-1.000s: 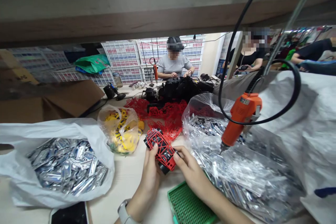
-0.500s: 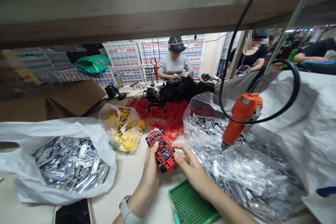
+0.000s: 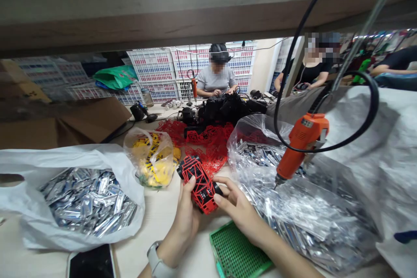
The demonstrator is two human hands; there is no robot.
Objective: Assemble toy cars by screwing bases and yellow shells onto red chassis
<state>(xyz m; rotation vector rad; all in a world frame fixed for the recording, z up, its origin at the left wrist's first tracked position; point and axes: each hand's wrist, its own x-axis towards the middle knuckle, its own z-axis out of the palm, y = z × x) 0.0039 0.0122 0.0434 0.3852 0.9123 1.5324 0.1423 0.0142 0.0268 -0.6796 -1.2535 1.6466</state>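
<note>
A toy car (image 3: 201, 184) with a red lattice frame and black wheels is held above the table, tilted, in front of me. My left hand (image 3: 188, 206) grips its left side, thumb on the red frame and the other fingers mostly hidden beneath. At its right end, my right hand (image 3: 236, 206) has thumb and forefinger against the frame and a wheel. Below my right hand lies a green perforated tray (image 3: 239, 247). More red lattice frames (image 3: 211, 150) lie in a heap just beyond the car.
An orange electric screwdriver (image 3: 301, 145) hangs at right over a clear bag (image 3: 312, 208) of silvery parts. Left are a white bag (image 3: 130, 182) of silvery pieces, a bag of yellow parts (image 3: 154, 160) and a phone (image 3: 91, 263). A co-worker (image 3: 216, 74) sits opposite, behind black parts (image 3: 221, 108).
The toy car has turned slightly in my hands, showing its frame from a different angle. My hands stay in nearly the same place. The view has shifted a little.
</note>
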